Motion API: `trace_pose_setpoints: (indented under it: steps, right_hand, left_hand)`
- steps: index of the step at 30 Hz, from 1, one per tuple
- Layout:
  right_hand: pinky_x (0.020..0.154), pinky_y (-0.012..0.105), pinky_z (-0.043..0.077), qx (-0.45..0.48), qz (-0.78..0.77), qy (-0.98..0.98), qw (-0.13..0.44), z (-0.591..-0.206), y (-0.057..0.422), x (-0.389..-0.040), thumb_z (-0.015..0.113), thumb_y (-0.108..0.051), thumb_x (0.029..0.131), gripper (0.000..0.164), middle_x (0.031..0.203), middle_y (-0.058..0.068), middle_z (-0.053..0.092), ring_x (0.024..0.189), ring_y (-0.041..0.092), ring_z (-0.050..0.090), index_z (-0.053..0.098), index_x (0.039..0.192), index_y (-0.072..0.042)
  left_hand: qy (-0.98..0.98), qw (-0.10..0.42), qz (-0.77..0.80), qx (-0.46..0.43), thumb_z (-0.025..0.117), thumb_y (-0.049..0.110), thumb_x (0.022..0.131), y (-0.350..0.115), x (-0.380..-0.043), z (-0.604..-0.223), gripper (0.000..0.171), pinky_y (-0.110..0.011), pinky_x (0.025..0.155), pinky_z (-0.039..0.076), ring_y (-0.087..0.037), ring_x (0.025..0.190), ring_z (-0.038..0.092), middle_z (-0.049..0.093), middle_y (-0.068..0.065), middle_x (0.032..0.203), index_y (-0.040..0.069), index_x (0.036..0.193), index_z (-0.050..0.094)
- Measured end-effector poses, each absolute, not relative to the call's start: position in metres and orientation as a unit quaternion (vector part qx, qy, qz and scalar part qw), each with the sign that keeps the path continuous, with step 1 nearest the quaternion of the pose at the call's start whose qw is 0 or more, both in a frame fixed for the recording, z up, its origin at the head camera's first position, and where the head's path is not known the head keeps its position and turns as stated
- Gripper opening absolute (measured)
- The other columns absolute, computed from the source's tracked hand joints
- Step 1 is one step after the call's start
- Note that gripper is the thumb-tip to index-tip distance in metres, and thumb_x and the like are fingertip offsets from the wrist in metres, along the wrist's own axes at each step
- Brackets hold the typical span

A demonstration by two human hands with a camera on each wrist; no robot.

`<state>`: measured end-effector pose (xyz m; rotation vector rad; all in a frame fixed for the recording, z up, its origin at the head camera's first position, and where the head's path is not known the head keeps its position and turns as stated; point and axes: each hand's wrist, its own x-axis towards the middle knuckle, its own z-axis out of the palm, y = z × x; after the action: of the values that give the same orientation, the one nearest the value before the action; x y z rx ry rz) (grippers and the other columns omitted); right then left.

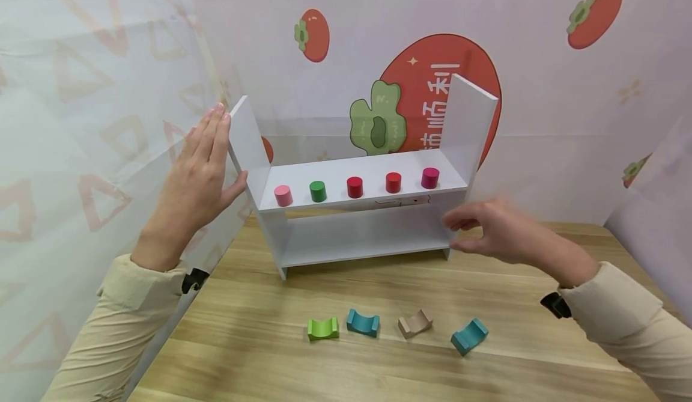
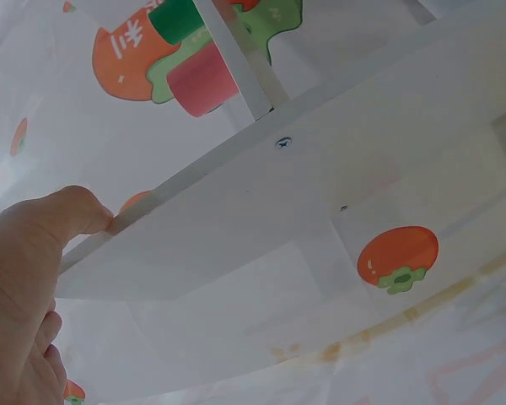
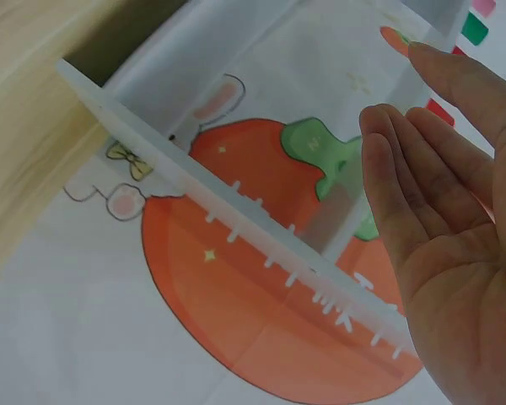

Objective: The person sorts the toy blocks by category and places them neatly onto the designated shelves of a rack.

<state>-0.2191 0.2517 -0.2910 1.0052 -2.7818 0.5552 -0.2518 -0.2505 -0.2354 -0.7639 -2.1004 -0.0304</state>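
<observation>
Closest to the head camera, two beige sleeves (image 1: 616, 324) reach in from the lower corners over a wooden table (image 1: 259, 348). Out of one comes the left hand (image 1: 197, 170), its fingers straight along the outer face of the left side panel (image 1: 250, 143) of a white shelf (image 1: 362, 234), thumb by the front edge; that panel stands between this hand and the upper board. On the board, from left to right, sit a pink cylinder (image 1: 283, 196), a green cylinder (image 1: 318, 191), two red cylinders (image 1: 355, 187) and a magenta cylinder (image 1: 430, 178). The right hand (image 1: 500, 231), a little blurred, is at the lower right of the shelf, thumb and fingers apart with nothing between them, and covers part of the right side panel (image 1: 469, 119). Before the shelf lie four curved blocks: lime (image 1: 323, 329), blue (image 1: 363, 322), tan (image 1: 415, 324) and another blue (image 1: 470, 336). Behind hangs a pale backdrop (image 1: 248, 47) printed with persimmons. From the left wrist, the thumb tip touches the panel's edge; the panel, bearing a screw (image 2: 283, 143), fills the middle, with pink and green showing past it. From the right wrist, the palm is bare and the fingers extended, hiding part of the upper board; whether they touch the shelf I cannot tell.
</observation>
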Motion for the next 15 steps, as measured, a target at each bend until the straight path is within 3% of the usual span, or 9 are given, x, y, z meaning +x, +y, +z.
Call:
trace_pose_setpoints:
  steps: [8,15]
  right_hand:
    - [0.085,0.034,0.066,0.340,0.197,-0.920,0.001,-0.321,0.249,-0.211,0.087,-0.017,0.086,0.037,0.111,-0.001,0.080,0.100,0.019,0.077,0.077,0.121,-0.009]
    - [0.082,0.032,0.066,0.375,0.192,-0.907,-0.014,-0.351,0.249,-0.208,0.087,-0.021,0.086,0.037,0.108,-0.003,0.079,0.095,0.014,0.075,0.077,0.120,-0.010]
  left_hand:
    - [-0.843,0.439,-0.013,-0.311,0.074,0.005,0.087,-0.251,-0.252,-0.235,0.092,-0.048,0.136,0.020,-0.045,0.160,0.027,0.026,-0.028,0.172,-0.011,0.162,0.024]
    - [-0.842,0.441,-0.013,-0.310,0.074,0.005,0.087,-0.250,-0.252,-0.235,0.091,-0.048,0.135,0.021,-0.045,0.160,0.028,0.026,-0.027,0.172,-0.011,0.162,0.024]
